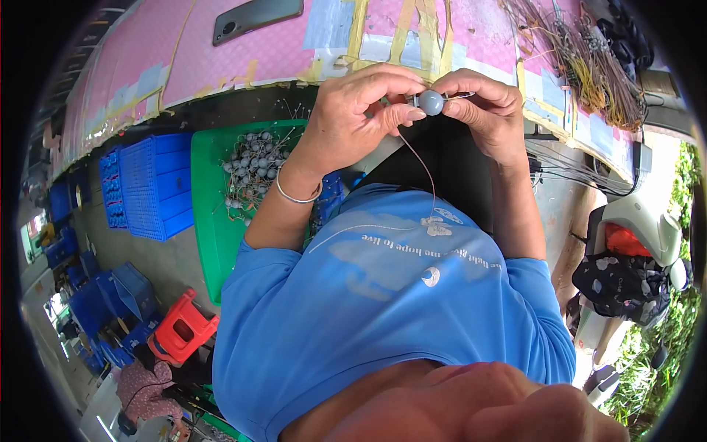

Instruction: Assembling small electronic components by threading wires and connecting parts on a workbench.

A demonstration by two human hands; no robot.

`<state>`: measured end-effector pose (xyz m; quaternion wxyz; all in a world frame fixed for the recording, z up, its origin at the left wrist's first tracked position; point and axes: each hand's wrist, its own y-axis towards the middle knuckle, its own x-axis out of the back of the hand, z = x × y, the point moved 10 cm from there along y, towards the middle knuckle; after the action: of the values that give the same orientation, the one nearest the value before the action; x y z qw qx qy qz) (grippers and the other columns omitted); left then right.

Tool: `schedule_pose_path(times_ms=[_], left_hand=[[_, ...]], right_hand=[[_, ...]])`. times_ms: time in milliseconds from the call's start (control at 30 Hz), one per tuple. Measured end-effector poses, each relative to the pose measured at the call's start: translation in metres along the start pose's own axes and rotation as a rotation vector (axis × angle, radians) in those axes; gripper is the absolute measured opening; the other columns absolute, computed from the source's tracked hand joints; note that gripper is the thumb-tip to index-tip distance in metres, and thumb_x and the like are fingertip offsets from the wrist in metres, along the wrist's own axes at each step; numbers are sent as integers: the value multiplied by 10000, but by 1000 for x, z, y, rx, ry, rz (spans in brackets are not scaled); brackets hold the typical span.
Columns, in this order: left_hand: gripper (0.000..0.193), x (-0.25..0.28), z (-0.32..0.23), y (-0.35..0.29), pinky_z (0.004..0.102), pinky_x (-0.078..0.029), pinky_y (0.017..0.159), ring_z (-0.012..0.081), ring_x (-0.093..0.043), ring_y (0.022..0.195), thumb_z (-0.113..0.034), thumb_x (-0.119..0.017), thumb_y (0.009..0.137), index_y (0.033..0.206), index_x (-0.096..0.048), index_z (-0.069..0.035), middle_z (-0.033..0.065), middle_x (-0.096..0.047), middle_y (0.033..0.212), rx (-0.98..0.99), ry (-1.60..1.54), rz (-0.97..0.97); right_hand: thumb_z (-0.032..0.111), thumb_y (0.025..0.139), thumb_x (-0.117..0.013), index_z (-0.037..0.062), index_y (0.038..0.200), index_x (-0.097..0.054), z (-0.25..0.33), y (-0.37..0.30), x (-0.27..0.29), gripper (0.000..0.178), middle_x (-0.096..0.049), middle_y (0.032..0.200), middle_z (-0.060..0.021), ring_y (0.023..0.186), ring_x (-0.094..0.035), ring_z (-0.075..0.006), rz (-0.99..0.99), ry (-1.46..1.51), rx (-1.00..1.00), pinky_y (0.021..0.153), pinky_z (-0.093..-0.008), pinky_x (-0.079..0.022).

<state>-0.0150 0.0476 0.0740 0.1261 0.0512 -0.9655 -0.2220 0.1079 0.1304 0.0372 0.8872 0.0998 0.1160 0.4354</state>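
Grey ball [431,103] sits pinched between left hand [350,110] and right hand [490,110], wire [423,163] hanging below. They seem to be fitting it; next needs gentle care.

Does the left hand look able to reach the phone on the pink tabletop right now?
Probably yes: nothing visible blocks the pink tabletop between the left hand and the phone, though that hand is occupied at the grey ball.

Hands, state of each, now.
Left hand: closed, pinching the grey ball piece at its left.
Right hand: closed, pinching the same piece at its right.
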Motion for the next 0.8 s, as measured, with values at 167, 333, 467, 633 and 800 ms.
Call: schedule_pose_path(times_ms=[167, 333, 467, 633, 800], left_hand=[[218, 10, 3, -2, 224, -588, 572, 128, -668, 758, 2, -728, 827, 1039, -683, 22, 117, -676, 1062, 8, 19, -5], [183, 22, -2, -9, 235, -576, 559, 123, -669, 705, 26, -737, 806, 980, -684, 31, 102, -691, 1017, -97, 116, -123], [192, 32, 0, -22, 217, -544, 538, 105, -657, 666, 19, -751, 796, 979, -692, 24, 90, -698, 997, 67, 73, -111], [202, 114, 39, -79, 197, -505, 519, 65, -644, 671, -11, -747, 809, 1005, -701, 10, 43, -696, 946, 476, 299, -184], [316, 226, 54, -181, 215, -522, 641, 128, -669, 830, -91, -736, 847, 1145, -665, -13, 88, -699, 1034, 779, 772, -153]], right_hand=[[26, 878, -676, -21, 1033, -707, -14, 2, -5, 165, -722, 956, -114, 849, -687, -175, -66, 96, -68, 814, -298, -556], [105, 962, -593, -35, 1073, -673, -29, 3, -1, 196, -696, 1048, -167, 906, -687, -200, -154, 287, -71, 830, -311, -563], [82, 954, -601, -34, 1102, -665, -35, 5, -20, 199, -698, 1045, -155, 892, -691, -197, -128, 204, -145, 820, -300, -563], [13, 911, -641, -30, 1142, -652, -43, 3, -6, 235, -703, 1044, -129, 869, -689, -169, -77, 27, -261, 801, -272, -553], [53, 912, -649, -5, 1103, -684, -21, -9, 100, 203, -712, 972, -71, 811, -672, -115, -387, -298, -231, 750, -246, -557]])
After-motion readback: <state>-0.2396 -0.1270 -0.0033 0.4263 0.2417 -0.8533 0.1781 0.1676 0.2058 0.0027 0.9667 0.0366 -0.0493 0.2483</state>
